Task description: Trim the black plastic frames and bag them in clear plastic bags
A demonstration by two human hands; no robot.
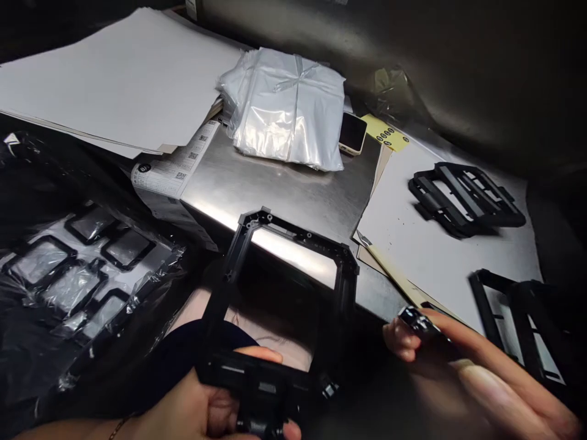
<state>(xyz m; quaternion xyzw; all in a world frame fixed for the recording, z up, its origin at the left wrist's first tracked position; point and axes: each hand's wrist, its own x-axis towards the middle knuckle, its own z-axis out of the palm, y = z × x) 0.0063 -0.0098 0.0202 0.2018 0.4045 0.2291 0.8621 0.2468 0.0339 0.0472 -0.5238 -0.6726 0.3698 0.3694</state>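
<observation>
My left hand (183,397) is closed around the lower edge of a black plastic frame (346,287), tilted up before me. Through its large opening the metal surface and a pinkish area show. A small shiny piece (329,389) sits at its lower right corner. To the right, my right hand (495,373), partly blurred, pinches a small dark glossy part (415,319), apart from the frame. Just beyond those fingertips is a thin yellow strip with a pointed, blade-like tip (364,237); whether the hand touches it I cannot tell.
White sheets (114,79) are stacked at the back left. A tied bundle of plastic bags (288,110) sits beside a phone (353,133) and yellow stickers (389,135). More black frames (472,198) lie on white paper at right. Bagged black-rimmed parts (76,284) lie at left.
</observation>
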